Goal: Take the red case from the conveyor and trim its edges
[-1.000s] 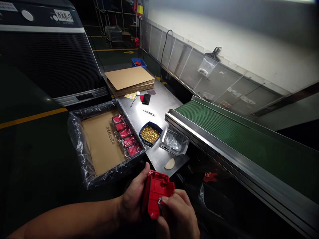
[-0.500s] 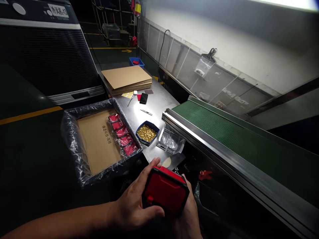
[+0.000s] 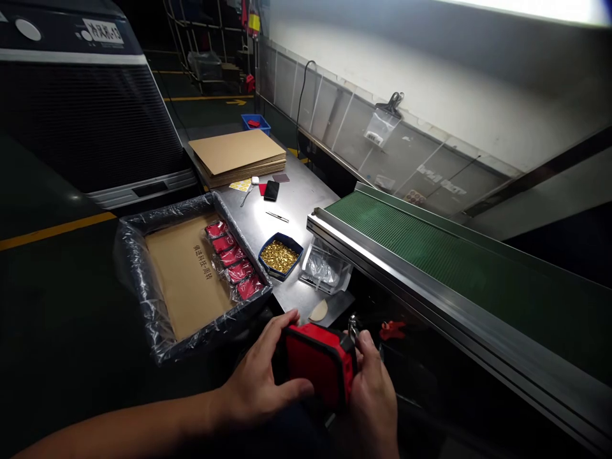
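- We hold a red, flat, rectangular plastic housing with black edging (image 3: 319, 364) between both hands, low in the view, just in front of the near edge of the steel desk (image 3: 287, 210).
- Our left hand (image 3: 261, 386) wraps the housing's left side, its grip clamped on it: thumb lying across the near edge, fingers curled over the far edge.
- Our right hand (image 3: 373, 398) closes on the housing's right end, its grip also clamped on it; a small silvery metal piece (image 3: 352, 326) shows just above that hand's fingertips, and we cannot tell whether the fingers pinch it.
- To the left on the desk stands a cardboard box lined with clear plastic film (image 3: 138, 280); a row of red bagged parts (image 3: 231, 259) lies along its right wall on a brown cardboard sheet.
- Just right of the box sits a small blue tray of brass-coloured pieces (image 3: 280, 256), and beside it a clear plastic bag (image 3: 325, 268).
- A green ribbed conveyor belt in a steel frame (image 3: 430, 255) runs off to the right.
- At the far end of the desk lie a stack of brown cardboard sheets (image 3: 236, 153) and a black phone (image 3: 271, 190).
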Tool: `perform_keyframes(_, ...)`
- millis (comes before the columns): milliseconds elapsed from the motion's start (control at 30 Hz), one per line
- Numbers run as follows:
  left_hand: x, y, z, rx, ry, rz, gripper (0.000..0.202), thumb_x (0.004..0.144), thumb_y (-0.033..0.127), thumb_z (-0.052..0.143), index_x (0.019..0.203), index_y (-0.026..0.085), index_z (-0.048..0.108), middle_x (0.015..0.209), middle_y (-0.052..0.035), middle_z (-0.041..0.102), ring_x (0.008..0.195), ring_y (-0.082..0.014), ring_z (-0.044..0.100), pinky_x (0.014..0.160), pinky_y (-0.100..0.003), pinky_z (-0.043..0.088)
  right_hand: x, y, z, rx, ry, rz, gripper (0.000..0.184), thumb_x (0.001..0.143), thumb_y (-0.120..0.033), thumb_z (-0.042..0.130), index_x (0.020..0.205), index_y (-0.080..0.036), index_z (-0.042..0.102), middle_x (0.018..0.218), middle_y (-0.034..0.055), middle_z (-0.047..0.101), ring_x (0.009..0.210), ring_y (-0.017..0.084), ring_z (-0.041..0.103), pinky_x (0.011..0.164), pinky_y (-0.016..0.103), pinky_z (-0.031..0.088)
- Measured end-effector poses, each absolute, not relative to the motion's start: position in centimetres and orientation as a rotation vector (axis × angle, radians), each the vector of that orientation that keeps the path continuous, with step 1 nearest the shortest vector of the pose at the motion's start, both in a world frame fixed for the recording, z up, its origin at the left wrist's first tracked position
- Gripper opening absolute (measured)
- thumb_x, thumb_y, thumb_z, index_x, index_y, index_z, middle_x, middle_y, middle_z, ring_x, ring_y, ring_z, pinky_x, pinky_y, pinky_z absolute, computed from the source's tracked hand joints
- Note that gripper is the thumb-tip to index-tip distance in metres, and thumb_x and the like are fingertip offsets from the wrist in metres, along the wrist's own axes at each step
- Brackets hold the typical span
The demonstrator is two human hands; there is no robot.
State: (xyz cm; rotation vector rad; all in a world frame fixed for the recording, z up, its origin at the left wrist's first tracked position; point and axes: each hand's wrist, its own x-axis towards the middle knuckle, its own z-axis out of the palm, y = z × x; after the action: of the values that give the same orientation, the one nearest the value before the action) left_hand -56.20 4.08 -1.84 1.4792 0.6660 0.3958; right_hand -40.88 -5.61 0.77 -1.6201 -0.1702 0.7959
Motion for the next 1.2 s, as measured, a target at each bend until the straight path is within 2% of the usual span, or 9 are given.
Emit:
perform_keyframes(100, -56.0, 3.7, -1.7, 1.683, 0.627, 0.619, 0.089, 0.074, 0.036, 0.085, 0.148, 0.027, 0.038, 0.152, -0.0112, 0.043, 0.141, -0.0351, 0.038, 0.120, -0.045, 0.030, -41.0, -5.2, 1.8, -1.577, -0.136, 0.888, 0.050, 0.081, -0.067, 0.061, 0.088, -0.018, 0.058, 0.061, -0.0028, 0.052, 0.051, 0.011, 0.049, 0.044, 0.022, 0.045)
perform_keyframes(200, -55.7, 3.8, -1.3, 1.737, 0.458, 0.595, 0.077, 0.075, 0.034, 0.084, 0.143, 0.028, 0.048, 0.142, -0.0115, 0.055, 0.133, -0.0347, 0.048, 0.115, -0.044, 0.038, -41.2, -5.0, 2.2, -1.619, -0.218, 0.900, 0.054, 0.079, -0.072, 0.061, 0.085, -0.019, 0.053, 0.056, -0.0065, 0.042, 0.047, 0.007, 0.038, 0.041, 0.018, 0.038)
perform_keyframes(400, -55.3, 3.9, -1.0, 1.622, 0.471, 0.554, 0.068, 0.074, 0.034, 0.085, 0.135, 0.029, 0.057, 0.123, -0.0101, 0.068, 0.109, -0.0312, 0.064, 0.100, -0.038, 0.049, -41.1, -5.3, 2.0, -1.663, -0.287, 0.907, 0.052, 0.086, -0.071, 0.050, 0.091, -0.019, 0.053, 0.058, -0.0044, 0.048, 0.049, 0.008, 0.041, 0.044, 0.019, 0.038)
perform_keyframes(567, -55.4, 3.6, -0.5, 1.697, 0.433, 0.648, 0.062, 0.077, 0.027, 0.083, 0.133, 0.029, 0.057, 0.126, -0.0091, 0.067, 0.114, -0.0289, 0.063, 0.101, -0.036, 0.051, -41.0, -5.2, 2.5, -1.612, -0.347, 0.871, 0.051, 0.087, -0.069, 0.051, 0.088, -0.019, 0.052, 0.057, -0.0038, 0.050, 0.049, 0.009, 0.042, 0.046, 0.020, 0.038)
perform_keyframes(800, -55.5, 3.4, -1.1, 1.550, 0.425, 0.663, 0.055, 0.076, 0.012, 0.082, 0.119, 0.032, 0.053, 0.120, -0.0057, 0.065, 0.120, -0.0287, 0.060, 0.105, -0.042, 0.051, -40.2, -5.2, 1.0, -1.317, 0.035, 0.773, 0.040, 0.085, -0.057, 0.062, 0.093, -0.019, 0.053, 0.080, -0.0002, 0.066, 0.074, 0.013, 0.064, 0.071, 0.025, 0.056)
perform_keyframes(933, -55.4, 3.0, -2.0, 1.317, 0.459, 0.613, 0.048, 0.076, 0.029, 0.084, 0.112, 0.030, 0.053, 0.128, -0.0067, 0.058, 0.120, -0.0299, 0.058, 0.103, -0.041, 0.051, -40.3, -5.6, -0.7, -1.232, 0.225, 0.868, 0.045, 0.081, -0.061, 0.064, 0.095, -0.019, 0.054, 0.075, -0.0017, 0.062, 0.069, 0.014, 0.062, 0.068, 0.027, 0.057)
perform_keyframes(1033, -55.3, 3.3, -2.1, 1.226, 0.456, 0.427, 0.059, 0.074, 0.050, 0.083, 0.120, 0.026, 0.054, 0.140, -0.0113, 0.050, 0.126, -0.0345, 0.053, 0.105, -0.043, 0.048, -40.4, -5.8, -0.7, -1.339, 0.094, 0.828, 0.048, 0.083, -0.066, 0.059, 0.093, -0.019, 0.055, 0.071, -0.0015, 0.060, 0.065, 0.013, 0.059, 0.062, 0.024, 0.054)
perform_keyframes(1133, -55.1, 4.2, -2.4, 1.113, 0.431, 0.228, 0.078, 0.075, 0.075, 0.066, 0.130, 0.021, 0.052, 0.141, -0.0165, 0.051, 0.129, -0.0395, 0.050, 0.108, -0.051, 0.042, -40.4, -6.0, 0.1, -1.485, -0.127, 0.756, 0.047, 0.087, -0.067, 0.053, 0.085, -0.019, 0.052, 0.069, -0.0014, 0.059, 0.059, 0.011, 0.055, 0.053, 0.020, 0.047)
perform_keyframes(1200, -54.7, 4.9, -2.7, 1.017, 0.443, 0.123, 0.081, 0.078, 0.080, 0.055, 0.130, 0.017, 0.052, 0.135, -0.0184, 0.057, 0.127, -0.0395, 0.052, 0.108, -0.054, 0.040, -40.4, -6.2, 0.6, -1.555, -0.257, 0.761, 0.046, 0.089, -0.065, 0.050, 0.086, -0.020, 0.051, 0.067, -0.0014, 0.060, 0.054, 0.010, 0.052, 0.050, 0.020, 0.043)
